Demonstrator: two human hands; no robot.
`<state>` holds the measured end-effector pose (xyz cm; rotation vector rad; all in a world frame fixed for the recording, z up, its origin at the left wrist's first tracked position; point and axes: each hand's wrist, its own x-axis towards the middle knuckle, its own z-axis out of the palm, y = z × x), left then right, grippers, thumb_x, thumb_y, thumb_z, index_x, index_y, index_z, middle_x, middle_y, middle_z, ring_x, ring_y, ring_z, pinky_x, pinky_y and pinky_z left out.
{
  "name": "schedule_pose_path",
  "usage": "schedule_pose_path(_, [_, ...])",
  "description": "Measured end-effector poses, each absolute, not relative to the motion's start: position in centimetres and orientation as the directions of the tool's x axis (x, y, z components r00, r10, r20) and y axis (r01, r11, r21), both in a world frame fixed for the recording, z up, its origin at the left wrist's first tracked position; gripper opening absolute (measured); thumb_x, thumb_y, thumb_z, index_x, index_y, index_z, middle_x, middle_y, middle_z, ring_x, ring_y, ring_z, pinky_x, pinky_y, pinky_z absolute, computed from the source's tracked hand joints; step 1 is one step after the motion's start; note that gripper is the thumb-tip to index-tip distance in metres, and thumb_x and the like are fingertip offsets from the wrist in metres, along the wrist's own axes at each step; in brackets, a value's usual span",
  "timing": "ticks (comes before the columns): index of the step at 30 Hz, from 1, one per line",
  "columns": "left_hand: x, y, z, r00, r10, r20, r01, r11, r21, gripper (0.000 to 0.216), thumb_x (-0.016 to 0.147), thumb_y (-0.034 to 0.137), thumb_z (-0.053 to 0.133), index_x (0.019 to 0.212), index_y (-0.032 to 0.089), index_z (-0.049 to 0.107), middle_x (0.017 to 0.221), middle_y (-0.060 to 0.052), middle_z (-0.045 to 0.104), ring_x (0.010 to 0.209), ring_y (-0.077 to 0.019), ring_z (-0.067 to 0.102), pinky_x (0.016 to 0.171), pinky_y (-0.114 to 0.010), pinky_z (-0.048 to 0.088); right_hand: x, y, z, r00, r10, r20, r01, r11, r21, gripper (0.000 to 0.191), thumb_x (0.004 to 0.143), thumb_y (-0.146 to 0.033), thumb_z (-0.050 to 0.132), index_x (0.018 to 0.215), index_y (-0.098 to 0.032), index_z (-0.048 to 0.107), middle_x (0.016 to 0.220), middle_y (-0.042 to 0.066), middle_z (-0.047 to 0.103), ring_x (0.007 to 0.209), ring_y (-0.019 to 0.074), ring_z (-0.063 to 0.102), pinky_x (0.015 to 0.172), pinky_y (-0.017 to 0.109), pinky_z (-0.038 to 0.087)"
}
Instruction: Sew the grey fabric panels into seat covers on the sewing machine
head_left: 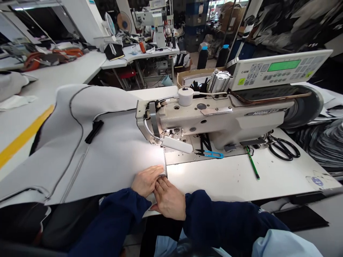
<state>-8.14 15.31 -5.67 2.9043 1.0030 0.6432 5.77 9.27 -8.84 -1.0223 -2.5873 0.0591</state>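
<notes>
A large grey padded fabric panel (107, 150) with dark piping lies on the table to the left of the sewing machine (214, 114). My left hand (146, 180) rests flat on the panel's near right corner, fingers stretched out together. My right hand (168, 198) sits beside it, its fingertips pinching the panel's corner edge at the table front. Both hands are well in front of the needle area (171, 134), which a small lamp lights.
Blue thread snips (211, 154), a green pencil (252, 164) and black scissors (284, 148) lie on the machine table to the right. A control panel (278, 69) sits above the machine. Another work table (139, 53) with a second machine stands behind.
</notes>
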Motion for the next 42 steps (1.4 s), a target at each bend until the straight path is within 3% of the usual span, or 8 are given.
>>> schedule_pose_path(5, [-7.7,16.9,-5.7,0.700,0.607,0.377,0.618,-0.779,0.107,0.040,0.080,0.004,0.030,0.097,0.010,0.065,0.103,-0.006,0.069,0.098,-0.0147,0.063,0.088,-0.025,0.052,6.4,11.7,-8.3,-0.706,0.647,0.290,0.620,0.761,-0.188,0.056,0.086,-0.045,0.052,0.113,0.004,0.058,0.113,0.023,0.058,0.113,0.0342,0.049,0.099,0.048,0.040])
schedule_pose_path(14, [-8.4,17.5,-5.3,0.697,0.625,0.351,0.538,-0.780,0.319,0.041,0.077,0.001,0.031,0.090,0.017,0.067,0.093,-0.003,0.068,0.084,-0.0127,0.060,0.077,-0.026,0.053,5.3,9.8,-8.0,-0.668,0.702,0.247,0.664,0.713,-0.226,0.063,0.086,-0.047,0.052,0.122,0.005,0.050,0.128,0.025,0.047,0.125,0.0335,0.039,0.105,0.044,0.036])
schedule_pose_path(22, [-8.5,17.2,-6.1,0.776,0.586,0.233,0.540,-0.808,0.235,0.036,0.081,0.005,0.035,0.090,0.018,0.067,0.087,-0.005,0.063,0.080,-0.0149,0.053,0.071,-0.026,0.050,5.1,9.5,-7.8,-0.634,0.742,0.218,0.692,0.670,-0.270,0.066,0.082,-0.046,0.059,0.121,0.005,0.050,0.128,0.025,0.046,0.125,0.0338,0.038,0.107,0.043,0.035])
schedule_pose_path(30, [-8.7,17.9,-5.8,0.781,0.557,0.282,0.492,-0.827,0.271,0.040,0.077,0.001,0.034,0.088,0.018,0.068,0.084,-0.004,0.065,0.076,-0.0131,0.054,0.070,-0.024,0.050,4.2,10.0,-8.6,-0.594,0.746,0.300,0.714,0.661,-0.230,0.066,0.082,-0.049,0.057,0.117,0.007,0.053,0.121,0.025,0.053,0.120,0.0325,0.044,0.104,0.044,0.038])
schedule_pose_path(36, [-8.9,19.5,-6.9,0.766,0.567,0.303,0.519,-0.824,0.227,0.037,0.071,-0.001,0.037,0.079,0.018,0.068,0.083,-0.003,0.066,0.075,-0.0130,0.054,0.069,-0.022,0.049,4.2,11.8,-9.4,-0.588,0.707,0.393,0.697,0.689,-0.197,0.061,0.086,-0.046,0.052,0.115,0.008,0.054,0.117,0.026,0.055,0.117,0.0338,0.047,0.102,0.046,0.038])
schedule_pose_path(42, [-8.9,21.6,-6.3,0.807,0.506,0.303,0.479,-0.862,0.166,0.035,0.070,-0.001,0.040,0.085,0.016,0.067,0.087,-0.002,0.067,0.078,-0.0134,0.055,0.073,-0.021,0.048,4.0,13.7,-9.5,-0.576,0.712,0.401,0.701,0.683,-0.205,0.057,0.088,-0.040,0.050,0.117,0.009,0.052,0.118,0.027,0.054,0.116,0.0344,0.047,0.101,0.048,0.039])
